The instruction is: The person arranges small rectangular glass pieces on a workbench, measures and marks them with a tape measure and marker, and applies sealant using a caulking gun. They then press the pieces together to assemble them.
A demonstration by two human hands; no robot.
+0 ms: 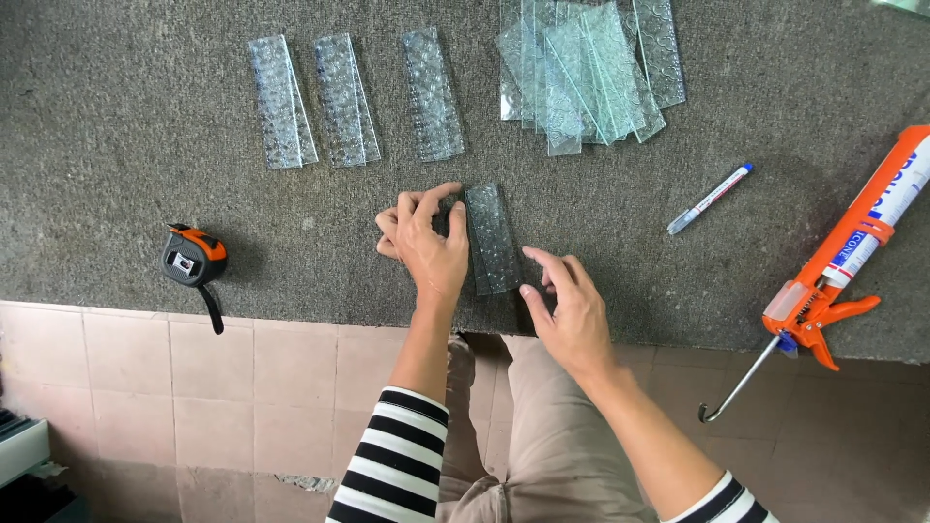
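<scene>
The left hand (426,237) pinches the left edge of a clear, textured rectangular glass strip (492,237) lying on the grey carpeted desk (116,116). The right hand (567,300) (fingers loosely spread, holding nothing) rests just beside the strip's lower right corner.

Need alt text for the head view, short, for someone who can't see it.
Two hands work a patterned glass strip on a grey carpeted bench: the left hand grips its left edge, the right hand rests at its lower right. More glass strips lie beyond, with a tape measure left and a pen and caulking gun right.
</scene>
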